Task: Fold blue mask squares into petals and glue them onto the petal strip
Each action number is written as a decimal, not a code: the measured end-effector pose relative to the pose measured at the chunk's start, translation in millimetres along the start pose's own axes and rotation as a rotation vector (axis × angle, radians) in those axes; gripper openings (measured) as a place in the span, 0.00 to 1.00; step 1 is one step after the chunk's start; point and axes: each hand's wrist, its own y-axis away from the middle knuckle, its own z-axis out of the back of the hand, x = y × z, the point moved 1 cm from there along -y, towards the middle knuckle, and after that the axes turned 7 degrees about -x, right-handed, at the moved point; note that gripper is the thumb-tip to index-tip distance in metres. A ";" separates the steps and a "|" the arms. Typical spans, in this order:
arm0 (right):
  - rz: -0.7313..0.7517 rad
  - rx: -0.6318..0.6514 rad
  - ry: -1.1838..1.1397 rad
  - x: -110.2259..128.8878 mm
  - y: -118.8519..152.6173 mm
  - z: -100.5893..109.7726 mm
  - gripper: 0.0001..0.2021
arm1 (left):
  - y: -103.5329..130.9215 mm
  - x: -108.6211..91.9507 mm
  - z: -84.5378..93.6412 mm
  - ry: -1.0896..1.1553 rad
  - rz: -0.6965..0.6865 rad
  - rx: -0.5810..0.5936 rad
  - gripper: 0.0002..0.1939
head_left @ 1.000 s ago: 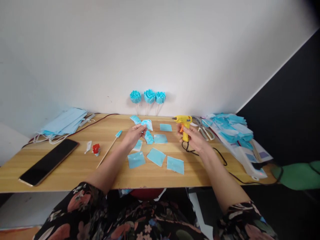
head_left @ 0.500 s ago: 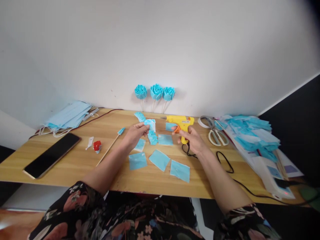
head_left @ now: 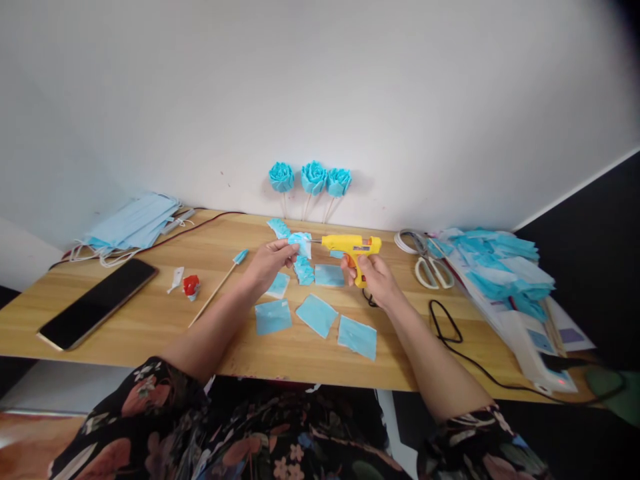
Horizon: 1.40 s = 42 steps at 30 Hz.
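Note:
Between the fingertips of my left hand [head_left: 273,265] is a small light-blue fabric piece [head_left: 302,245] with a whitish edge. My right hand [head_left: 374,277] is wrapped round the handle of a yellow glue gun [head_left: 350,245], its nozzle pointing left and reaching the fabric piece. Whether the tip touches it I cannot tell. Crinkled blue pieces [head_left: 303,271] lie just below and behind my left hand. Flat blue squares [head_left: 317,315] are spread on the table in front of me. Left of them lies a thin stick [head_left: 216,291] with a blue wrapped tip [head_left: 241,257].
Three blue fabric flowers [head_left: 314,179] on sticks lean against the wall. At left are face masks [head_left: 135,223], a phone [head_left: 99,303] and a red crumpled item [head_left: 191,287]. Scissors [head_left: 434,272], blue scraps [head_left: 515,263], a white power strip [head_left: 540,353] and a black cord [head_left: 480,370] occupy the right.
The glue gun in my right hand has moved left, bringing its nozzle to the fabric piece. My left hand keeps its pinch on the piece. The view has shifted slightly.

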 end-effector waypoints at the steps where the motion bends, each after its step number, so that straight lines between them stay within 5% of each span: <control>1: -0.002 0.000 0.006 0.1 -0.1 -0.3 0.28 | 0.3 0.1 -0.1 0.002 0.003 -0.002 0.14; 42: 0.035 -0.043 0.128 -1.3 -0.7 7.2 0.28 | 4.2 -5.3 -2.5 0.083 0.062 0.007 0.13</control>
